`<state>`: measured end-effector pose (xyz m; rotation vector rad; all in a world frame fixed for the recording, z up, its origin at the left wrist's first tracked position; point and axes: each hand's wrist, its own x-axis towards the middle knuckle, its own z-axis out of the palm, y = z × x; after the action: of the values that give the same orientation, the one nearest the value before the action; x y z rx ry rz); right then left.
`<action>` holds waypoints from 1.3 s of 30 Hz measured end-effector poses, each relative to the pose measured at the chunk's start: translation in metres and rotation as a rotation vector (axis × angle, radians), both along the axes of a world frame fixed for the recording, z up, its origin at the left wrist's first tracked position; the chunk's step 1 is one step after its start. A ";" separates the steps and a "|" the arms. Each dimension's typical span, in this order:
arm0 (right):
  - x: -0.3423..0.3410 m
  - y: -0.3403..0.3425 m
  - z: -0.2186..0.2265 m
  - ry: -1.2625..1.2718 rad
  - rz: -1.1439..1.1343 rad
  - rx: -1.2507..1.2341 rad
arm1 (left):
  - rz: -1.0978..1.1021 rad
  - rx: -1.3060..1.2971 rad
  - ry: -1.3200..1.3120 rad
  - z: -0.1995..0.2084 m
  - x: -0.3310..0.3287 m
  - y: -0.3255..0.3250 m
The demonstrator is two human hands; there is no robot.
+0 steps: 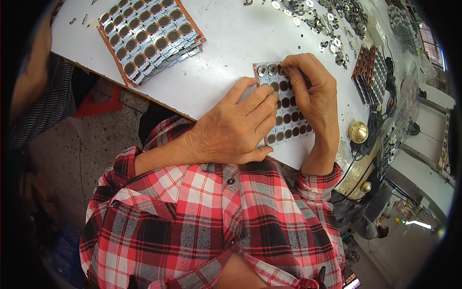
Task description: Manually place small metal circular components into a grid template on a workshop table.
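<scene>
A panel of small circuit boards lies on the white table in front of me, with rows of dark round spots. Silver metal pieces sit on spots at its far left corner. My left hand rests palm down over the panel's left edge, its fingers spread and bent, the thumb low by the near corner. At the far edge of the panel, beside the silver pieces, my right hand is closed, thumb and forefinger pinched together. Whatever is between those fingertips is too small and covered to name.
A stack of similar panels stands at the far left. Loose metal pieces lie scattered at the far right. Another stack of panels stands right, near a brass-coloured dome and cables. Another person's arm shows at the left.
</scene>
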<state>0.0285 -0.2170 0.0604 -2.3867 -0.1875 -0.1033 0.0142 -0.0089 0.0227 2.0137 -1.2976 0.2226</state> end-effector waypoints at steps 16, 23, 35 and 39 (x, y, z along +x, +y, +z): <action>-0.003 -0.006 -0.010 0.081 -0.068 0.272 | 0.000 0.001 0.035 0.001 0.000 -0.001; 0.000 -0.014 -0.005 0.234 -0.177 0.363 | -0.020 -0.002 0.056 0.005 0.003 0.000; 0.020 -0.060 -0.019 -0.151 -0.458 -0.073 | -0.022 0.005 0.052 0.005 0.004 -0.001; 0.012 -0.066 -0.014 -0.125 -0.535 0.286 | -0.034 0.002 0.048 0.007 0.004 0.001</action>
<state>0.0406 -0.2827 0.0468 -2.0874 0.3890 -0.4960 0.0181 -0.0078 0.0295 1.9851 -1.3012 0.1561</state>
